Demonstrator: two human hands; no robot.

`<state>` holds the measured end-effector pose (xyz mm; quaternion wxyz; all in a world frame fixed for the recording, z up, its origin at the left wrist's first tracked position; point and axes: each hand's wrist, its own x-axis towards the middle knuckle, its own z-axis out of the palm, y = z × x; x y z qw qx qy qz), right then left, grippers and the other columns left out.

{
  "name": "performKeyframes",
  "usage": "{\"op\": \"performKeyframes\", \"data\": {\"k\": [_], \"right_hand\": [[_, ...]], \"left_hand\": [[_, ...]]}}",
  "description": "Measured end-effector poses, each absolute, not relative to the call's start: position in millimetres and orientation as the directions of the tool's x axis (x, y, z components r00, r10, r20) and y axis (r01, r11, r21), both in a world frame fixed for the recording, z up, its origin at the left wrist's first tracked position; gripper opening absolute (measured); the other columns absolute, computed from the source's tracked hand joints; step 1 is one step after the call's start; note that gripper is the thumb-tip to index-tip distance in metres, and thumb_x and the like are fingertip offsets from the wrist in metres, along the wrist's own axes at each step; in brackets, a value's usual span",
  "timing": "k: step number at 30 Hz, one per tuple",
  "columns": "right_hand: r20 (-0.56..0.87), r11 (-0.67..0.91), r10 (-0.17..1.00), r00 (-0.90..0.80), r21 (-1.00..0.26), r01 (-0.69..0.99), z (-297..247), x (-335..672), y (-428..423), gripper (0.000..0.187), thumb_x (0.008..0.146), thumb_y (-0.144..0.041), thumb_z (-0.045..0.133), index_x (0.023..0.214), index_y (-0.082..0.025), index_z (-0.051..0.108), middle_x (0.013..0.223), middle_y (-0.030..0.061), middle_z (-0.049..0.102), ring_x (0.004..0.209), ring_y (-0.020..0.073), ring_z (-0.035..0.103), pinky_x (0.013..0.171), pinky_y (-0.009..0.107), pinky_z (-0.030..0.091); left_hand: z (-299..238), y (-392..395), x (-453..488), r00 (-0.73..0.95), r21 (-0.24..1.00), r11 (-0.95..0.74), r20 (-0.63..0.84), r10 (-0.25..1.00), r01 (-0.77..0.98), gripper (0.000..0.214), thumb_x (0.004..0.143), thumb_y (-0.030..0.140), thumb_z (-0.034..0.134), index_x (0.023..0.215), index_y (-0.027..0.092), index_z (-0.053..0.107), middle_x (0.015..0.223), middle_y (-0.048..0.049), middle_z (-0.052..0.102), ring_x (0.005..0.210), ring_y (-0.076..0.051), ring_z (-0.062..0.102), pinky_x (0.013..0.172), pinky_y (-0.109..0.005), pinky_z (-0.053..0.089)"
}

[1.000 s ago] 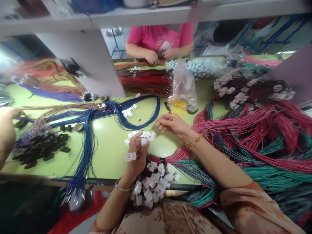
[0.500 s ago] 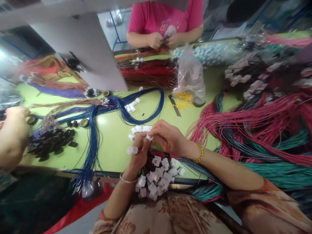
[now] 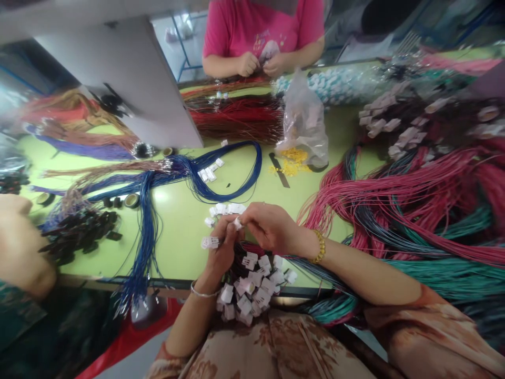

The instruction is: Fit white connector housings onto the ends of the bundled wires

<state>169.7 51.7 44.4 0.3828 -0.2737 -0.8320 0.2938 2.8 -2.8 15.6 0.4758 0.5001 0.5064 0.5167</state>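
Observation:
My left hand [image 3: 223,247] is closed around white plastic connectors; one connector [image 3: 210,242] sticks out at its left and another [image 3: 237,223] sits at the fingertips. My right hand [image 3: 268,227] pinches at that second connector, touching my left fingers. Below both hands a bunch of white connectors on wires [image 3: 252,287] hangs over the table's front edge. A few loose white connectors [image 3: 224,209] lie on the green table [image 3: 177,226] just beyond my hands.
Pink, teal and dark wire bundles [image 3: 414,210] fill the right side. Blue wires [image 3: 165,179] loop at the centre left, beside black parts [image 3: 79,231]. A plastic bag [image 3: 303,126] with yellow pieces [image 3: 292,162] stands behind. A person in pink [image 3: 260,37] works opposite; another person's arm [image 3: 19,247] is at left.
My right hand came back from the yellow pieces to my left hand and now pinches the connector there. The view tilted down slightly.

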Motion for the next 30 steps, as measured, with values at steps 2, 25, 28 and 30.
{"op": "performKeyframes", "data": {"k": [2,25,28,30], "right_hand": [[0.428,0.581,0.761,-0.487,-0.784,0.219,46,169,51,0.009,0.092,-0.02,0.049,0.084,-0.023,0.052,0.073,-0.0008,0.062,0.064,0.0132,0.055,0.061,0.026,0.044],[0.254,0.283,0.953,-0.166,-0.55,0.785,-10,212,156,0.02,0.089,-0.015,0.05,0.095,-0.015,0.069,0.098,0.0145,0.07,0.092,0.0264,0.062,0.086,0.039,0.048],[0.206,0.21,0.972,-0.114,-0.536,0.818,-23,220,171,0.017,0.088,-0.018,0.053,0.09,-0.015,0.069,0.095,0.0146,0.069,0.089,0.0268,0.06,0.085,0.04,0.047],[0.199,0.197,0.975,-0.101,-0.551,0.811,-29,220,171,0.016,0.088,-0.019,0.052,0.085,-0.016,0.068,0.094,0.0143,0.068,0.088,0.0262,0.059,0.084,0.04,0.047]], "left_hand": [[15,-2,3,-0.039,1.0,-0.007,0.007,0.999,-0.014,0.04,0.095,0.059,0.053,0.095,0.021,0.068,0.061,0.0029,0.051,0.055,-0.014,0.042,0.056,-0.028,0.036],[22,3,-6,-0.364,0.991,-0.087,0.119,0.924,0.104,0.026,0.083,0.035,0.072,0.104,0.02,0.067,0.071,0.0029,0.062,0.064,-0.012,0.056,0.064,-0.025,0.047],[21,5,-12,-0.328,0.998,0.036,-0.018,0.945,0.049,0.03,0.072,0.029,0.08,0.096,0.019,0.065,0.056,0.0088,0.054,0.051,-0.009,0.049,0.054,-0.021,0.04],[23,6,-19,-0.377,0.982,0.072,-0.001,0.926,0.175,0.039,0.063,0.026,0.087,0.093,0.019,0.064,0.057,0.0093,0.056,0.052,-0.009,0.05,0.054,-0.02,0.04]]}}
